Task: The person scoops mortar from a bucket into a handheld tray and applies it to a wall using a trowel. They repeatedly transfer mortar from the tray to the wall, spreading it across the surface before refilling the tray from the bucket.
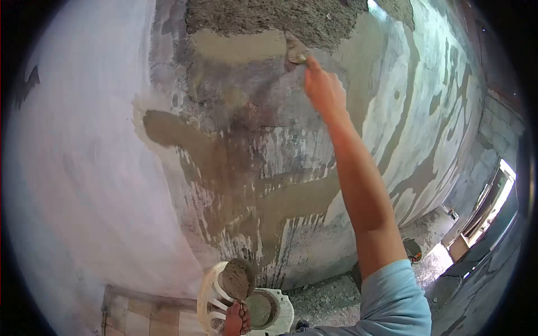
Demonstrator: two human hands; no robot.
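Note:
My right hand [325,89] is raised to the upper wall, closed round the handle of a putty knife [295,49]. The blade lies against the wall at the right end of a smooth, wet band of plaster [241,47], just below a rough patch [269,19]. Low in front of me, my left hand [237,318] is closed below a small round pan [237,279] heaped with grey-brown mortar. It seems to hold the pan by a handle, which the fingers mostly hide.
A white plastic chair [284,313] stands below the wall, with a tub of wet mortar [261,309] on it. Damp plaster streaks [297,201] run down the wall. Rubble [325,297] covers the floor. A bucket [412,250] stands at the right, near a bright window opening [499,196].

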